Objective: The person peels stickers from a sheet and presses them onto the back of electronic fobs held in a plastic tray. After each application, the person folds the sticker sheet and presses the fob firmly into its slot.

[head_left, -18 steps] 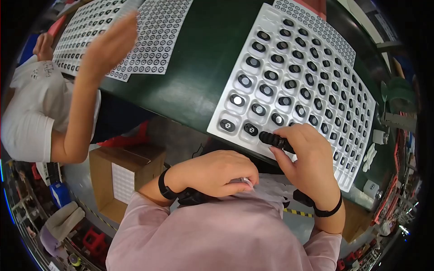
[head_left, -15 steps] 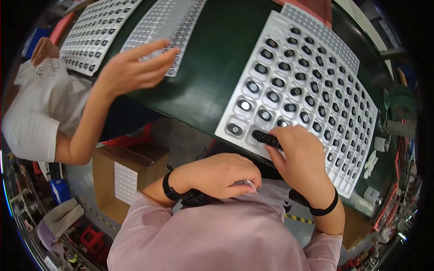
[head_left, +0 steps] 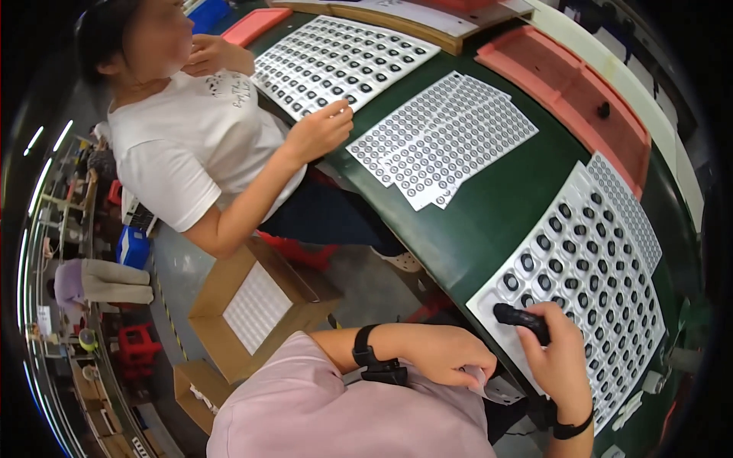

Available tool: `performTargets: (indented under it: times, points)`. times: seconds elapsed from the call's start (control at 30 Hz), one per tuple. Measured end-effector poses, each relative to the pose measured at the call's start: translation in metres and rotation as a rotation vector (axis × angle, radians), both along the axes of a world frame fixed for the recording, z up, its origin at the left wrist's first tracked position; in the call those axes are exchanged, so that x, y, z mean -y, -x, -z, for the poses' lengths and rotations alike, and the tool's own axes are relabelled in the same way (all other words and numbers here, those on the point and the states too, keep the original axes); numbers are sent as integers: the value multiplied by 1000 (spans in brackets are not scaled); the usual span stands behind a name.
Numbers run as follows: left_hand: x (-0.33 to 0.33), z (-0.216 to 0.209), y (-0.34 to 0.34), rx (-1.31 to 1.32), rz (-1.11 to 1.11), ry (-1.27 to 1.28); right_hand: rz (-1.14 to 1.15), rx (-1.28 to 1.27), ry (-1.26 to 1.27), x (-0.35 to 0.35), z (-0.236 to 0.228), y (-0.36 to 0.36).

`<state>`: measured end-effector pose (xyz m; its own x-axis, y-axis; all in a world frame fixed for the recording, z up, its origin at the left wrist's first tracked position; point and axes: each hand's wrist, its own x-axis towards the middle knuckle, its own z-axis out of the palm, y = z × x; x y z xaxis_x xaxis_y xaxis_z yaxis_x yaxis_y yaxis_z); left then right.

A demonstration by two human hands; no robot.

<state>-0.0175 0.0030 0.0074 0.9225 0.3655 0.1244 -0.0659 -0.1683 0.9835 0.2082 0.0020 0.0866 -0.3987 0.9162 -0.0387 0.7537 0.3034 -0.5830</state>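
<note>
My right hand (head_left: 563, 357) is closed around a short stack of black oval pieces (head_left: 525, 319). The stack lies tilted over the near left corner of a white plastic tray (head_left: 482, 304), hiding the cell under it. Many small black oval pieces (head_left: 544, 282) sit one per cell in that tray. Close to my body, my left hand (head_left: 452, 356) pinches a thin whitish sheet (head_left: 481, 378), whose lower part hangs past the table edge.
To the left, a person in a white shirt has one hand (head_left: 324, 130) by another filled tray (head_left: 397, 67). Overlapping sticker sheets (head_left: 450, 137) lie between us on the green table (head_left: 458, 229). A red tray (head_left: 569, 84) stands behind; a cardboard box (head_left: 217, 294) is below left.
My view has swung left, so the table appears shifted right. The co-worker's hand has moved from the sticker sheets to their tray. My right hand still holds the stack at the tray corner.
</note>
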Motion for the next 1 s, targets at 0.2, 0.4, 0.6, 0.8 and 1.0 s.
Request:
performTargets:
  times: [0.2,0.4,0.6,0.8,1.0]
  points:
    - [-10,-4,-20,19,117,-59,300,-591,346,-15,-4,-36]
    - [-21,-6,-7,-54,115,-66,444,-956,486,-72,2,-72]
    - [-25,-6,-10,-90,121,-35,699,-1408,713,-168,40,-112]
    - [-19,-12,-14,-123,98,-63,603,-1494,354,-243,20,-118]
    - [-16,-28,-7,-108,65,-104,148,-984,539,-114,2,-75]
